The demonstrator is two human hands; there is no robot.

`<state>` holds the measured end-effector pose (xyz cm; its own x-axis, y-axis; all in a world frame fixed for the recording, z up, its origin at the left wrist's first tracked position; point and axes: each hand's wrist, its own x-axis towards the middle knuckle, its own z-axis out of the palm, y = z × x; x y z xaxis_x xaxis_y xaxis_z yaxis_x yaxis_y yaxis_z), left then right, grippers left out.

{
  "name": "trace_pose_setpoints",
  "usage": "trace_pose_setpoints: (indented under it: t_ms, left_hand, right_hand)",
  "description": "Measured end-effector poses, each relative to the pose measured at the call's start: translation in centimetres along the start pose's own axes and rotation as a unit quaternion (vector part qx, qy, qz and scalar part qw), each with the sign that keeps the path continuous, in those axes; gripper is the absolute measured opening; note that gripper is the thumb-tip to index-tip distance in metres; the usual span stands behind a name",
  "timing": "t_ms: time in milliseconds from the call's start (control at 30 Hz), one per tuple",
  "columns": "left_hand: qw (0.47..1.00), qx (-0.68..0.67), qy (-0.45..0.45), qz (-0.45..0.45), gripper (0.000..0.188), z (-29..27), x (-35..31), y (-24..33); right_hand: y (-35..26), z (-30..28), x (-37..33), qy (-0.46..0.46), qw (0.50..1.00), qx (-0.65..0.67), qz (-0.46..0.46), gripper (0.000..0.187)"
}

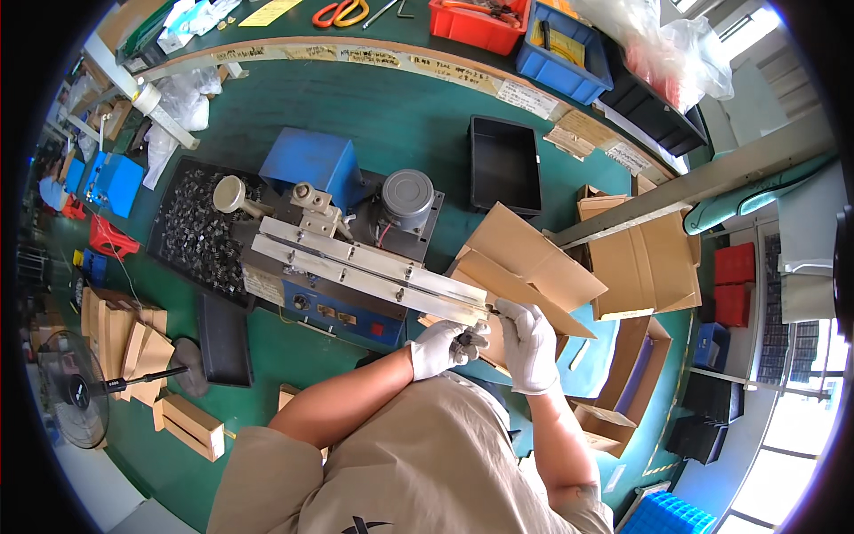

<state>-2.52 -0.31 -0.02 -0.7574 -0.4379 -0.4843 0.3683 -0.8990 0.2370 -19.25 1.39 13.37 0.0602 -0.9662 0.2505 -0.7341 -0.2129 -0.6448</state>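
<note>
My left hand (436, 351), in a white glove, is curled below the right end of a long metal rail (369, 274). Small dark parts (466, 339) show between its fingers. At the rail's tip, my right hand (532, 349), gloved too, has its fingertips pinched together. Something small and dark shows there, too small to name. The rail belongs to a bench machine with a blue box housing (307, 163), a grey cylindrical motor (407, 198) and a blue control panel (342, 313).
Left of the machine, a black tray (169, 254) holds many small dark parts. Another black tray (504, 165) stands behind. Cardboard boxes (525, 258) lie right of my hands. A shelf with a red bin (476, 28) and a blue bin (560, 53) spans the back. A fan (82, 389) stands left.
</note>
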Motion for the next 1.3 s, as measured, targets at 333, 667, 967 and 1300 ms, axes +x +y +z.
trace_pose_setpoints:
  t_ms: [333,667,967,1300]
  left_hand:
    - [0.995,0.079,-0.01,0.062,0.037,1.9,-1.2,0.7]
    - [0.976,0.166,-0.094,0.107,0.037,-0.9,0.5,-0.4]
    - [0.996,0.061,-0.041,-0.049,0.031,0.1,0.1,0.2]
    - [0.99,0.138,-0.013,0.013,0.03,1.2,-0.5,0.8]
  right_hand:
    - [-1.5,0.6,1.9,-0.021,0.991,-0.073,-0.111,0.052]
    - [0.0,2.8,-2.7,-0.059,0.991,-0.11,0.038,0.027]
    - [2.9,2.9,-4.0,-0.027,0.993,0.033,0.11,0.016]
    - [3.7,2.7,-5.1,0.002,0.939,0.274,0.208,0.01]
